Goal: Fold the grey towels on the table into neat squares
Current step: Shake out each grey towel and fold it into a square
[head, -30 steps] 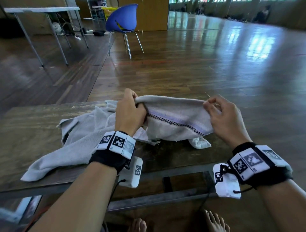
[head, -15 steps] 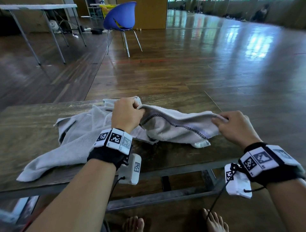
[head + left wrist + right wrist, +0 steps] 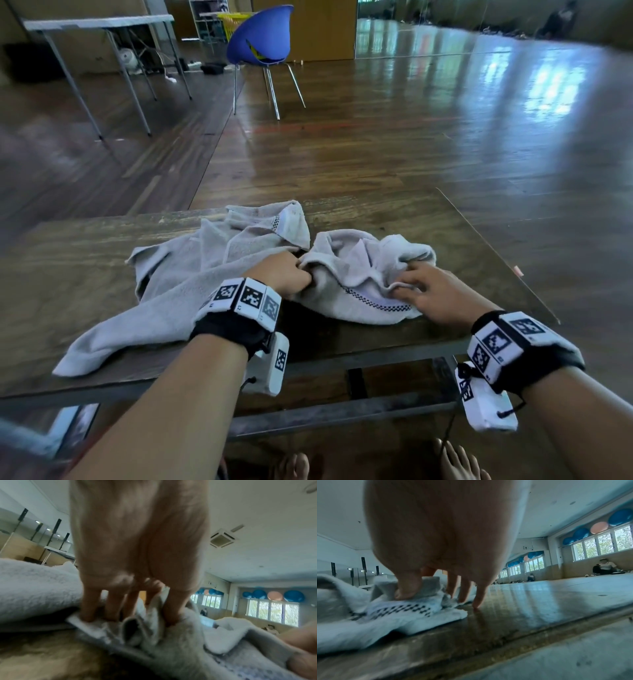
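Observation:
Two grey towels lie on the wooden table (image 3: 428, 226). The left towel (image 3: 178, 287) is spread loosely toward the front left corner. The right towel (image 3: 363, 274) sits crumpled in the middle, its checkered hem (image 3: 373, 303) facing me. My left hand (image 3: 291, 277) grips its left end, fingers and thumb bunching a fold of the right towel (image 3: 188, 635). My right hand (image 3: 421, 291) pinches its right end. In the right wrist view my thumb (image 3: 407, 588) presses a fold of the right towel (image 3: 402, 609) down, the other fingertips (image 3: 465, 592) reaching the tabletop.
The table's front edge (image 3: 342, 356) runs just under my wrists and its right edge (image 3: 496, 253) lies close to my right hand. A blue chair (image 3: 260, 37) and a folding table (image 3: 99, 24) stand far back on the wooden floor. My bare feet (image 3: 298, 466) show below.
Both hands have come down from holding the right towel stretched in the air. It now lies crumpled on the table, and my hands are closer together.

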The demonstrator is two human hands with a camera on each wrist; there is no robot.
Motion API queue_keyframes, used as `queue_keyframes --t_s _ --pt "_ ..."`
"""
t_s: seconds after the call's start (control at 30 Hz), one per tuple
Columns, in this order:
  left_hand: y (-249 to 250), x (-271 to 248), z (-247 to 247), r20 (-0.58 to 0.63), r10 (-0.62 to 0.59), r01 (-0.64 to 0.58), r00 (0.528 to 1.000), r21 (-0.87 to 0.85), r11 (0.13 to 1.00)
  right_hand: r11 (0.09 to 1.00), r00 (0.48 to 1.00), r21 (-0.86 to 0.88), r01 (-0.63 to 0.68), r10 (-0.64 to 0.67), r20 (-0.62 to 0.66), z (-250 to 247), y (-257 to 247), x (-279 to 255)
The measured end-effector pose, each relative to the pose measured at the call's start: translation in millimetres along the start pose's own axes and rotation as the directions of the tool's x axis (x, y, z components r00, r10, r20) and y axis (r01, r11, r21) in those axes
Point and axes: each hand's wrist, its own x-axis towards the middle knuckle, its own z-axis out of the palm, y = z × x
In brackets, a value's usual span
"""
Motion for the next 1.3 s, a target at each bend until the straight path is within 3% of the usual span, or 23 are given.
queue_keyframes --t_s 0.1,0.2,0.27,0.3,0.37,0.43,0.5,0.57,0.67,0.7,0.73,0.77,0.8,0.83,0.9,0.93,0.97,1.0,1.07,1.17,1.27,1.3 --pt "-4 -3 -5 -0.041 -0.055 0.057 0.998 0.049 0.997 0.992 0.995 0.121 0.036 -0.046 0.088 -2 -6 6" --pt "0 -4 -9 -0.177 -0.037 0.049 0.984 0.060 0.997 0.996 0.989 0.078 0.041 -0.029 -0.148 -4 -5 16" --pt "6 -1 -11 -0.223 0.137 -0.138 0.965 0.010 0.990 0.999 0.967 0.040 0.005 0.005 -0.256 -5 -7 21" --pt "10 0 -10 -0.208 0.233 -0.243 0.950 -0.023 0.970 0.999 0.969 0.043 0.009 0.002 -0.247 -3 -8 24" --pt "14 0 1 -0.104 0.327 -0.335 0.939 -0.071 0.939 0.996 0.990 0.074 0.057 -0.047 -0.136 2 -14 28" --pt "18 0 20 0.013 0.347 -0.348 0.938 0.009 0.938 0.991 0.995 0.093 0.095 -0.094 -0.020 10 -22 30" --pt "23 4 32 0.028 0.357 -0.358 0.934 0.065 0.931 0.991 0.992 0.030 0.128 -0.127 -0.022 14 -28 35" --pt "29 15 24 0.076 0.343 -0.345 0.936 0.010 0.939 0.992 0.992 0.006 0.129 -0.129 -0.016 7 -30 43" --pt "38 27 -7 0.305 0.265 -0.242 0.915 -0.111 0.964 0.997 0.970 0.062 0.039 -0.053 0.238 -25 -30 61" --pt "40 32 -16 0.299 0.273 -0.233 0.914 -0.161 0.959 0.999 0.950 0.050 0.013 -0.028 0.310 -38 -30 70" --pt "41 38 -24 0.225 0.289 -0.240 0.930 -0.220 0.945 1.000 0.953 0.021 0.023 -0.028 0.303 -50 -31 80" --pt "43 44 -31 0.087 0.298 -0.263 0.951 -0.281 0.923 0.998 0.977 -0.001 0.065 -0.063 0.203 -61 -32 91" --pt "44 50 -38 -0.113 0.276 -0.297 0.955 -0.302 0.906 0.993 0.993 -0.007 0.114 -0.114 0.015 -69 -32 103" --pt "45 57 -44 -0.341 0.221 -0.322 0.913 -0.272 0.907 0.989 0.966 0.012 0.146 -0.140 -0.219 -74 -33 113" --pt "42 67 -56 -0.693 0.102 -0.312 0.714 -0.184 0.932 0.987 0.776 0.038 0.155 -0.097 -0.623 -84 -32 127" --pt "38 68 -61 -0.778 0.054 -0.319 0.625 -0.192 0.928 0.990 0.676 0.042 0.131 -0.058 -0.735 -88 -28 131" --pt "34 70 -65 -0.815 0.003 -0.333 0.580 -0.233 0.914 0.994 0.599 0.053 0.097 -0.016 -0.801 -91 -23 134" --pt "29 70 -68 -0.820 -0.052 -0.342 0.570 -0.294 0.893 0.995 0.543 0.078 0.059 0.033 -0.839 -94 -16 136" --pt "21 70 -71 -0.797 -0.108 -0.357 0.594 -0.382 0.852 0.991 0.503 0.137 0.005 0.116 -0.856 -96 -6 136" --pt "18 72 -67 -0.752 -0.115 -0.362 0.649 -0.439 0.822 0.948 0.584 0.293 0.123 0.170 -0.794 -92 0 140" --pt "20 79 -62 -0.652 -0.181 -0.360 0.736 -0.604 0.710 0.805 0.641 0.523 0.280 0.248 -0.726 -95 0 147" --pt "22 81 -60 -0.605 -0.200 -0.355 0.771 -0.669 0.653 0.796 0.659 0.532 0.287 0.240 -0.713 -98 4 148"
